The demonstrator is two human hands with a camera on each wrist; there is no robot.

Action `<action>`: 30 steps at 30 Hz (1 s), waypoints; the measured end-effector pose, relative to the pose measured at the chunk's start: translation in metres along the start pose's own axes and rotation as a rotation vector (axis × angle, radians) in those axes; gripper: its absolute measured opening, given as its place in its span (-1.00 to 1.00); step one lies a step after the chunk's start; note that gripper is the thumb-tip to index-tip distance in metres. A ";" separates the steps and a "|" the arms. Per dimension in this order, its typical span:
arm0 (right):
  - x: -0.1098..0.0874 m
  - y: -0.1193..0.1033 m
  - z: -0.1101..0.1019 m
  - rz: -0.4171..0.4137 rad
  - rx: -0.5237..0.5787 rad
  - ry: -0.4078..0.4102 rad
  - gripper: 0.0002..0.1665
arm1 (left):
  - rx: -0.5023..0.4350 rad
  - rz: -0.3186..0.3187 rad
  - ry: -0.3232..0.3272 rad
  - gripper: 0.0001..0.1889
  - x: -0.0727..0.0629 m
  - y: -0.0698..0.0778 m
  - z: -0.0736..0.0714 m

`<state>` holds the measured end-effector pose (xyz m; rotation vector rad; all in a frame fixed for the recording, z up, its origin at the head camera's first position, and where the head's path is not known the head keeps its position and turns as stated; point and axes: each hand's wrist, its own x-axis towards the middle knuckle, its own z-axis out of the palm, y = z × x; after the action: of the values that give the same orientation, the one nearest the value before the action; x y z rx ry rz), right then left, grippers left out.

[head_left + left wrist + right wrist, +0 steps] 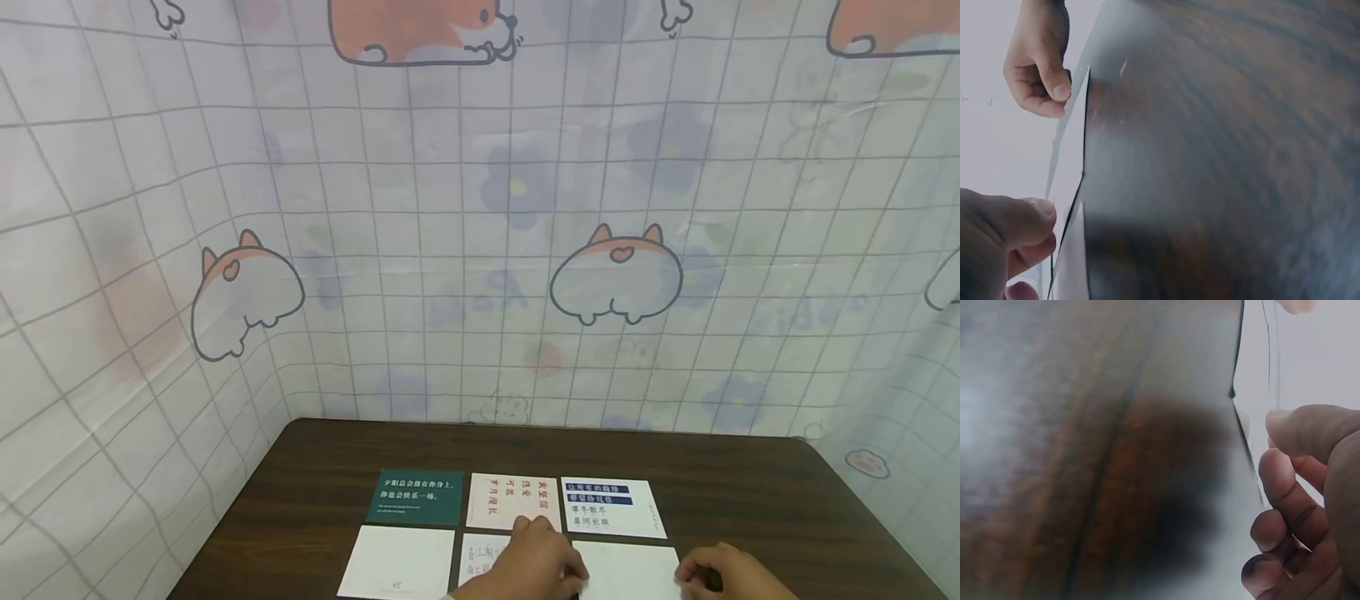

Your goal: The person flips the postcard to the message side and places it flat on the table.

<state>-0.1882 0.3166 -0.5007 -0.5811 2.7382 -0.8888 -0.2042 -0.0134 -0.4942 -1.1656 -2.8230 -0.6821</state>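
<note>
A blank white card (626, 571) lies between the two hands in the front row of cards. My left hand (528, 562) pinches its left edge, thumb and finger close together, and partly covers a card with grey handwriting (480, 554). At the right edge of the blank card, my right hand (723, 573) holds on with thumb and forefinger; the other fingers are curled. In the left wrist view, the left thumb (1038, 212) sits right at the card's side. From the right wrist, the thumb (1291, 428) and forefinger nearly meet at the white card edge.
Behind lie a green card (416, 497), a cream card with red writing (513, 500) and a white card with blue bands (611, 521). Another white card (397, 558) is at front left. The dark wooden table (750, 483) meets a printed grid curtain (450, 208).
</note>
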 end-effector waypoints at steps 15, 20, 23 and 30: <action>0.016 -0.019 0.000 -0.086 -0.109 0.056 -0.89 | -0.106 0.083 -0.029 -0.90 -0.007 -0.018 -0.026; 0.023 -0.028 0.002 -0.082 -0.112 0.066 -0.81 | -0.062 0.061 -0.005 -0.87 -0.015 -0.024 -0.033; 0.026 -0.033 0.004 -0.117 -0.135 0.093 -0.78 | -0.044 0.047 0.002 -0.86 -0.020 -0.029 -0.038; 0.034 -0.044 0.006 -0.152 -0.161 0.146 -0.76 | -0.087 -0.019 -0.005 -0.84 -0.027 -0.040 -0.047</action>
<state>-0.2033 0.2666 -0.4820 -0.7929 2.9500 -0.7754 -0.2185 -0.0756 -0.4717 -1.1557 -2.8389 -0.8126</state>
